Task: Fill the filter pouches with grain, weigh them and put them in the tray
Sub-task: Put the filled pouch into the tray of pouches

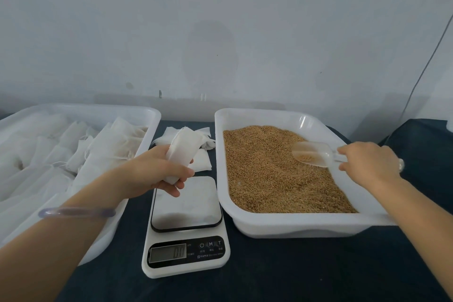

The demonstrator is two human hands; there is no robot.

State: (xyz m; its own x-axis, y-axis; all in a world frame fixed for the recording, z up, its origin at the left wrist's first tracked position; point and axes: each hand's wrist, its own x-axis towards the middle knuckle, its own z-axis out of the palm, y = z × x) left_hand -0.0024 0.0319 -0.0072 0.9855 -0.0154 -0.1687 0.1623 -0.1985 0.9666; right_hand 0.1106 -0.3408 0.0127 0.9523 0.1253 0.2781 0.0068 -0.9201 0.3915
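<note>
Closest sits a white scale (186,228) on the dark worktop (294,272). Just above it, at 11 o'clock, the left hand (157,174) curls round a white pouch (182,147). At 3 o'clock the right hand (370,162) pinches a clear scoop (313,154) over grain (269,174) in a tub (294,223); the tray (98,108) lies at 9 o'clock

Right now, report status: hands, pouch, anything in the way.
Left hand grips filter pouch by the scale. Right hand holds scoop, barely loaded, over grain tray. Scale platform bare, nothing blocking.
</note>
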